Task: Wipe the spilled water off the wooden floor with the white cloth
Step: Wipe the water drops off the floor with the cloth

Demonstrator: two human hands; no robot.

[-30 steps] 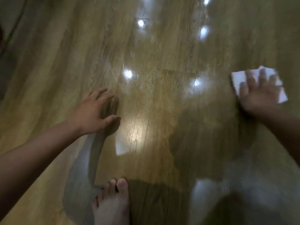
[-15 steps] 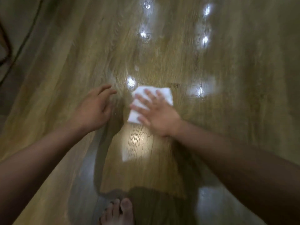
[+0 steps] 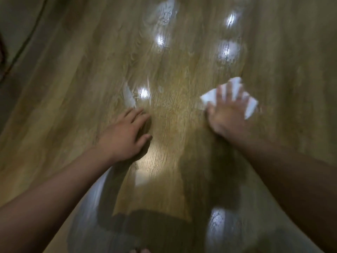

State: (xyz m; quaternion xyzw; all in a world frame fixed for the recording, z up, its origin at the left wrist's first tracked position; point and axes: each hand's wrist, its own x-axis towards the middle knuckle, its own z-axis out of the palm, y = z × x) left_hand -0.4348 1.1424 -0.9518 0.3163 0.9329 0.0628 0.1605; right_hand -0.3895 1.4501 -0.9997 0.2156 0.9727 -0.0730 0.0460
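I see right hand (image 3: 226,115) now out at right, well apart from left hand (image 3: 124,136); half second back it sat mid-floor just beside it. White cloth (image 3: 252,106) under right palm on wooden floor (image 3: 73,88), blurred mid-stroke. Right grip: fingers spread flat, pressing cloth, not curled. Left grip: flat on floor, holding nothing. Shiny patches (image 3: 227,50) farther ahead look unwiped; I judge wiping under way, not finished.

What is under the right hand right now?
The white cloth lies under the right hand, its corners sticking out around it. The wooden floor beneath the cloth is covered, so any water there cannot be seen.
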